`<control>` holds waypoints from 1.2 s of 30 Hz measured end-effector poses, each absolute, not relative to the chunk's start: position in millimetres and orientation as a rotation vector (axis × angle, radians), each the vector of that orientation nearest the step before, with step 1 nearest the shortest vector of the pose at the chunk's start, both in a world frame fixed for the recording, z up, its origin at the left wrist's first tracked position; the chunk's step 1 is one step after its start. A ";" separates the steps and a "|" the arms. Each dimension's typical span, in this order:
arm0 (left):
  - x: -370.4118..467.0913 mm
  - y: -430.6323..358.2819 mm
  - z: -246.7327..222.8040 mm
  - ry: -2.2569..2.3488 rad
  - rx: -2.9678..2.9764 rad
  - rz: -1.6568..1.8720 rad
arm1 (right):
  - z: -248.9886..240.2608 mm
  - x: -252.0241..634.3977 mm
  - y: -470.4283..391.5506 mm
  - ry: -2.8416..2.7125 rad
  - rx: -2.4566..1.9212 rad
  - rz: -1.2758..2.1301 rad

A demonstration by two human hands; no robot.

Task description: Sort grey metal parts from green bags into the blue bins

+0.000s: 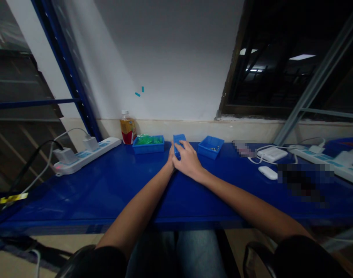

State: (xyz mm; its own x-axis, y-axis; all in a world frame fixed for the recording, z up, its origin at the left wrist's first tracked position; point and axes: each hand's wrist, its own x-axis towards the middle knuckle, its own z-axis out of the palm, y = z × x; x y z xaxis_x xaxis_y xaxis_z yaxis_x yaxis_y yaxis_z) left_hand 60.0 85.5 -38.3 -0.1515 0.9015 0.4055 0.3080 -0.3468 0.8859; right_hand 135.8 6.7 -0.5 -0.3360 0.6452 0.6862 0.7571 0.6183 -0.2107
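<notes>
Between my two hands at the middle of the table is a blue plastic box (pixel 179 137), partly covered by fingers. My left hand (pixel 171 157) is pressed along its left side, its fingers mostly hidden. Over the box's right and near side lies my right hand (pixel 190 160), the fingers bent and slightly apart on it. What the box contains cannot be made out. To the left stands a blue tray (pixel 149 148) filled with green pieces in clear plastic. On the right, another blue tray (pixel 211 153) sits at an angle with a few small metallic pieces inside.
A drink bottle (pixel 127 128) stands by the wall. Power strips with plugs lie at the left (pixel 86 156) and right (pixel 332 162). White cables, a white adapter (pixel 271 154) and a small white case (pixel 268 173) rest on the blue table (pixel 107 197).
</notes>
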 end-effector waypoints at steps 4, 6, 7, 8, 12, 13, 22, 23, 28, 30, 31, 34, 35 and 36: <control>64.0 80.4 -49.2 1.380 1.579 1.600 | 4.9 122.1 5.3 -2.162 -1.049 -0.279; 68.4 78.3 -55.3 1.378 1.559 1.637 | 4.1 121.4 5.6 -2.161 -1.041 -0.289; 70.3 77.8 -57.5 1.376 1.552 1.646 | 3.5 122.2 5.7 -2.153 -1.040 -0.290; 71.4 77.7 -58.7 1.372 1.546 1.651 | 2.9 123.4 5.7 -2.145 -1.039 -0.287; 63.9 79.5 -55.6 1.425 1.630 1.548 | 3.1 128.9 2.3 -2.135 -1.038 -0.284; 59.4 79.9 -53.5 1.453 1.673 1.495 | 3.6 130.2 0.9 -2.141 -1.039 -0.291; 37.6 73.7 -37.7 1.597 1.965 1.046 | 2.4 161.3 15.2 -2.178 -1.025 -0.151; 37.0 73.1 -36.4 1.611 1.998 1.003 | 2.6 167.2 19.7 -2.164 -1.053 -0.116; 29.5 71.2 -30.9 1.656 2.128 0.889 | 8.1 192.9 36.6 -2.190 -1.208 -0.040; 26.4 71.2 -28.9 1.667 2.174 0.864 | 10.2 197.8 39.9 -2.215 -1.237 -0.056; 25.6 71.7 -27.7 1.675 2.196 0.851 | 10.7 198.8 40.8 -2.226 -1.236 -0.072; 26.0 75.5 -23.2 1.725 2.246 0.786 | 10.5 197.4 39.4 -2.275 -1.153 -0.150; 27.0 77.3 -21.6 1.747 2.254 0.753 | 10.0 196.0 38.0 -2.300 -1.105 -0.181; 28.2 79.0 -20.1 1.767 2.259 0.718 | 9.6 194.6 36.4 -2.331 -1.052 -0.213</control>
State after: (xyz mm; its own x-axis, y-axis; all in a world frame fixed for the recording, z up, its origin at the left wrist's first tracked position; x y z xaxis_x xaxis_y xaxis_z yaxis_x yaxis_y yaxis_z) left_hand 28.2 79.0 -20.1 0.1747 0.9502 0.2582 0.8611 -0.2746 0.4279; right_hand 194.6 36.4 9.6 -0.5299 0.6394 0.5570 0.7298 0.6784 -0.0845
